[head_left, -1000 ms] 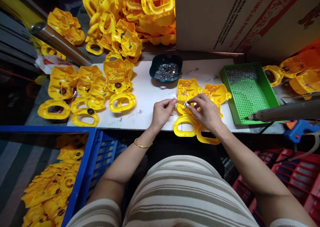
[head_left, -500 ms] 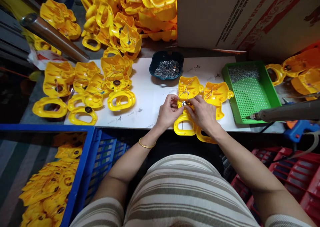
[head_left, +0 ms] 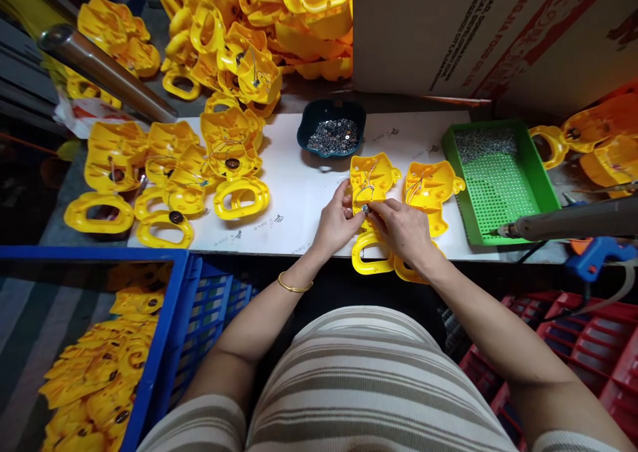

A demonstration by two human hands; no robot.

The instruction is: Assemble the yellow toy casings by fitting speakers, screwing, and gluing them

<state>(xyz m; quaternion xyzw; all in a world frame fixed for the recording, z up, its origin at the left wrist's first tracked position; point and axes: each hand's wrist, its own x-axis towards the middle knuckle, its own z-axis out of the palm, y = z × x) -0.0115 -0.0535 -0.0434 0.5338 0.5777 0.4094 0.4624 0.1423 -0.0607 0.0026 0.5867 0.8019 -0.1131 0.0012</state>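
A yellow plastic shell (head_left: 371, 173) with thin wires and a ring-shaped handle lies at the table's front edge. My left hand (head_left: 336, 219) is at its left side, fingers closed around its edge. From the right, my right hand (head_left: 403, 229) reaches over the shell, its thumb and fingertips pinched at a small shiny round metal part (head_left: 366, 209) in the lower half. Both hands' fingertips nearly meet there. Just to the right, a second yellow shell (head_left: 429, 183) lies open, its lower handle partly behind my right hand.
Behind the hands stands a dark bowl (head_left: 331, 151) of small metal pieces. At right are a green basket (head_left: 541, 193) with screws, a power screwdriver (head_left: 573, 221) and a blue glue gun (head_left: 593, 260). Yellow shells (head_left: 117, 156) lie at left; a blue crate (head_left: 172, 306) stands below.
The shell under my hands has turned slightly, its top going left and its handle right. My hands have stayed near the round metal part, which is now more covered by fingers.
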